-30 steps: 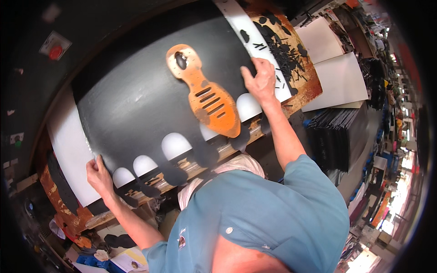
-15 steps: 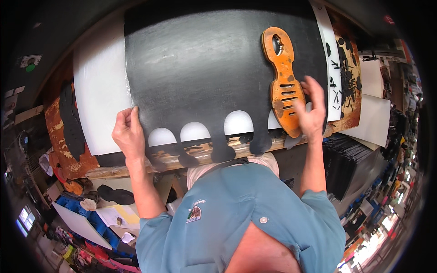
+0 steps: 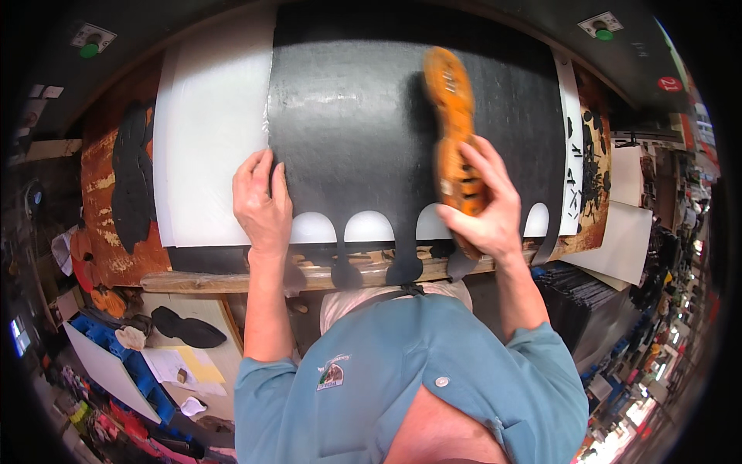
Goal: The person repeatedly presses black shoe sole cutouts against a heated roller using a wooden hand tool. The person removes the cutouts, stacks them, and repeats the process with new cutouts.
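Observation:
A large black rubber-like sheet (image 3: 340, 131) lies on a white board (image 3: 209, 139), with rounded cut-outs along its near edge that leave narrow strips hanging over the bench front. My left hand (image 3: 263, 201) pinches the sheet's left edge near its front corner. In my right hand (image 3: 491, 205) is an orange sole-shaped cutting die (image 3: 450, 100), slotted and slightly blurred. It is tilted up over the right part of the sheet, thumb on its near side and fingers on its right. Part of its near end is hidden by my hand.
A wooden rail (image 3: 224, 280) runs along the bench front. Black scraps (image 3: 133, 178) lie at the left, more at the far right. Green buttons (image 3: 604, 34) sit on the dark machine beam. A stack of black sheets (image 3: 595, 309) stands at the right, blue crates (image 3: 158, 394) lower left.
The black sheet has shifted right on the white board, my left hand moving with it. My right hand has closed on the cutting die, which is now tilted and further left.

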{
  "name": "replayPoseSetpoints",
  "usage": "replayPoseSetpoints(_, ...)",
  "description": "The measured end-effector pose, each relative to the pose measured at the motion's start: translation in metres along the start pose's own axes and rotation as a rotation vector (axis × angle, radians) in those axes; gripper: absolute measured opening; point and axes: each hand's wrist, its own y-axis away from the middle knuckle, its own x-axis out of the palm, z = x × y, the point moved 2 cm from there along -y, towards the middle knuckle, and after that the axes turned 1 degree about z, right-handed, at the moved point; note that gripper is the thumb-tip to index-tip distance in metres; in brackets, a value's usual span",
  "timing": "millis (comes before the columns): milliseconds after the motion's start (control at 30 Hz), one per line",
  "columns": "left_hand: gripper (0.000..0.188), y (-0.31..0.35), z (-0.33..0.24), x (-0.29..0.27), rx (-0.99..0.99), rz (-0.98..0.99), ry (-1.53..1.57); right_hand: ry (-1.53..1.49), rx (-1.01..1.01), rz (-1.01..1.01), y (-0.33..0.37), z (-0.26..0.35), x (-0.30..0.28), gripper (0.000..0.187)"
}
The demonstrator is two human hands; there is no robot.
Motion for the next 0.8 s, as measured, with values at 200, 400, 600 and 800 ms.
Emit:
replayPoseSetpoints(200, 0.033, 0.001, 0.007, -0.003, -0.095, 0.015, 0.212, 0.128, -0.19, 0.014, -0.078, 0.047, 0.113, 0.087)
replayPoseSetpoints(400, 0.034, 0.0, 0.008, -0.002, -0.158, 0.011, 0.278, 0.302, -0.214, -0.095, -0.107, 0.077, 0.195, 0.077)
replayPoseSetpoints(600, 0.033, 0.002, 0.007, -0.003, -0.199, 0.017, 0.306, 0.397, -0.223, -0.148, -0.107, 0.077, 0.214, 0.075)
replayPoseSetpoints(800, 0.03, -0.002, 0.0, -0.008, -0.207, -0.022, 0.315, 0.238, -0.236, -0.002, -0.103, 0.067, 0.194, 0.084)
